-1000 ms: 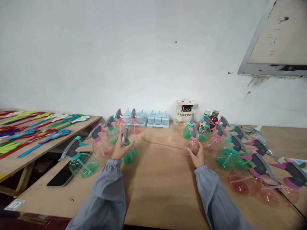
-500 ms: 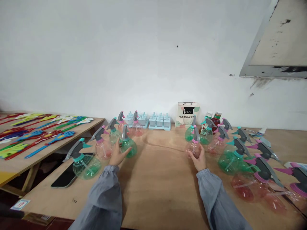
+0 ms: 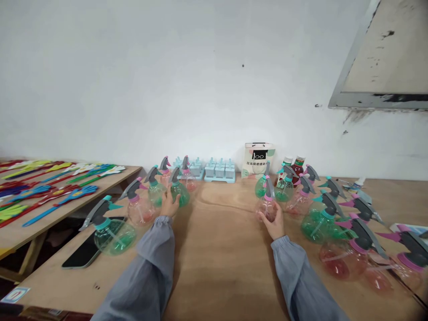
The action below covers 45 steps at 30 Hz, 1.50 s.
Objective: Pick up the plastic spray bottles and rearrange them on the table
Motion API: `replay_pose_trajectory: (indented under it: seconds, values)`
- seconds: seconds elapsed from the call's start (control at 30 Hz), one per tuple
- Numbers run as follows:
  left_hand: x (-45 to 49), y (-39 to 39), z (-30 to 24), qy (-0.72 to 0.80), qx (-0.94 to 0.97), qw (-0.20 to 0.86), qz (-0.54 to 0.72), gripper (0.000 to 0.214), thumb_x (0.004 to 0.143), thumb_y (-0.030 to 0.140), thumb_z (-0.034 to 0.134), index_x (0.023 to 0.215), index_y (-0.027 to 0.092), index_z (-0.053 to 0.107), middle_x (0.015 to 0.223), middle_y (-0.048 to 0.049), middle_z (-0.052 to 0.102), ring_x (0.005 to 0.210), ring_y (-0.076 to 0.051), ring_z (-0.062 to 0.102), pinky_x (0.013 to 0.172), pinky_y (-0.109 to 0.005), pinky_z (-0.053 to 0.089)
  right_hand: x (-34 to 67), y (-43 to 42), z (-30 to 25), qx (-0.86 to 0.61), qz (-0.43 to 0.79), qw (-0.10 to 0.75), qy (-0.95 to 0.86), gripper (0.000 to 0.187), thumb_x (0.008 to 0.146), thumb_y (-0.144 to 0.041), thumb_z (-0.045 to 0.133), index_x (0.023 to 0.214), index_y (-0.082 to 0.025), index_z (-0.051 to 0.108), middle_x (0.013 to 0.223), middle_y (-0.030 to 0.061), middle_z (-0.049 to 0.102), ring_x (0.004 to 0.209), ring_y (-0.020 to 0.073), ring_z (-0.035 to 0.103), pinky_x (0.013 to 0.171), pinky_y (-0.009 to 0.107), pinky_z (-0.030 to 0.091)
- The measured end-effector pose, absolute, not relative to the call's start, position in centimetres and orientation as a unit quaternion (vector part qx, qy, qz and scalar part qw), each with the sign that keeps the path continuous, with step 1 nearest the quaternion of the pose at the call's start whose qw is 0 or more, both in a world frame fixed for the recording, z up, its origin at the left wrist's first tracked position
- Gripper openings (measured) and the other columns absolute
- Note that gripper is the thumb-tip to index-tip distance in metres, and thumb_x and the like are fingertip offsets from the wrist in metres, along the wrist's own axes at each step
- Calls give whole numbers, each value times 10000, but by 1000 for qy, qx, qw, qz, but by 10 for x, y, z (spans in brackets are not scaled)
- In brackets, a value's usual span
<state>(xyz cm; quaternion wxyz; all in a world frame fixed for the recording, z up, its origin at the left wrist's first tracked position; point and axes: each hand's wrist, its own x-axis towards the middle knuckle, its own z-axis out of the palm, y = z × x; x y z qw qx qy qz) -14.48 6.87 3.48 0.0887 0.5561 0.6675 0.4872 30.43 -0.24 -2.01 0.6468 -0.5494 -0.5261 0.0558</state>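
Observation:
My left hand (image 3: 170,206) has its fingers round the near side of a green spray bottle (image 3: 182,194) with a grey trigger head, which stands at the front of a small group on the left. Beside it are another green spray bottle (image 3: 156,192) and a pink spray bottle (image 3: 141,210). On the right, my right hand (image 3: 275,223) grips a round pink spray bottle (image 3: 264,206) by its lower body. This bottle stands upright, just in front of a green spray bottle (image 3: 261,187). Palms and some fingertips are hidden.
More pink and green spray bottles (image 3: 321,225) crowd the right side. Light blue ice-pop moulds (image 3: 220,171), a paper bag (image 3: 258,161) and red-filled bottles (image 3: 298,166) stand along the wall. A phone (image 3: 82,252) lies left; colourful hand-shaped toys (image 3: 63,200) cover another table.
My left hand has moved forward with its green bottle, closer to the bottles behind, and its fingers have drawn in. My right hand stays on the pink bottle. The view has shifted slightly right.

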Motion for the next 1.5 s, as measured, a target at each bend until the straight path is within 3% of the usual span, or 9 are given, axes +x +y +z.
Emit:
replay_pose_trajectory:
  seconds: [0.2,0.33,0.43,0.53,0.7,0.87,1.03,1.27,1.5]
  values:
    - [-138,68,34,644,559,91,515,742,845,393,528,1497,96,337,1464,-237,395,1434,-375,389,1218,-556,272,303,-8,-24,-548,64,644,-530,846,659,-664,766,1299,-171,515,1258,172,610,1164,323,599,1023,532,482]
    - [-119,44,43,638,480,-35,600,718,882,440,512,1473,85,313,1516,-254,312,1474,-371,304,1217,-551,262,303,-8,-25,-546,63,644,-531,846,657,-659,769,1300,-181,497,1255,166,595,1162,323,593,1018,543,487]
    - [-85,15,56,560,503,-85,653,624,906,454,510,1415,124,366,1468,-231,382,1435,-347,360,1176,-535,326,293,-12,-23,-543,36,639,-544,874,650,-651,773,1314,-168,474,1212,161,579,1120,323,588,993,545,495]
    - [-36,-14,66,466,649,53,599,657,867,492,597,1402,164,401,1437,-204,454,1361,-340,458,1137,-525,379,267,-23,-22,-527,14,620,-582,901,664,-602,780,1376,-186,417,1177,137,565,1074,313,585,972,548,501]
    - [48,-41,66,357,729,335,478,1115,553,501,900,1480,175,373,1453,-192,467,1414,-381,401,1210,-551,273,220,-52,-31,-480,14,586,-653,956,696,-479,777,1476,-213,291,1196,130,541,1105,324,581,983,562,495]
    - [72,-42,65,370,639,458,495,855,717,425,810,1455,205,438,1112,-96,659,1139,-262,616,1083,-458,435,228,-53,-29,-447,74,521,-723,1028,680,-637,771,1470,-167,313,1310,188,522,1207,367,557,1025,547,481]
    - [46,-37,75,388,589,487,515,660,663,401,831,1265,240,614,1267,-108,657,1161,-242,613,1041,-416,462,280,13,18,-522,26,624,-581,635,904,-648,496,1339,-188,435,1252,153,554,1210,301,536,1084,537,410]
    - [29,-49,102,307,493,663,474,575,683,426,801,1183,165,689,1162,-142,732,1142,-304,672,991,-405,482,328,112,45,-597,12,599,-534,1036,634,-814,655,1355,-111,413,1399,276,482,1334,409,439,1114,590,340]
    - [27,-54,121,298,474,714,421,540,590,279,778,1119,193,712,1045,-91,764,914,-206,707,706,-259,494,322,95,13,-581,35,611,-537,896,688,-746,622,1301,-108,479,1288,238,566,1230,359,525,1065,567,406]
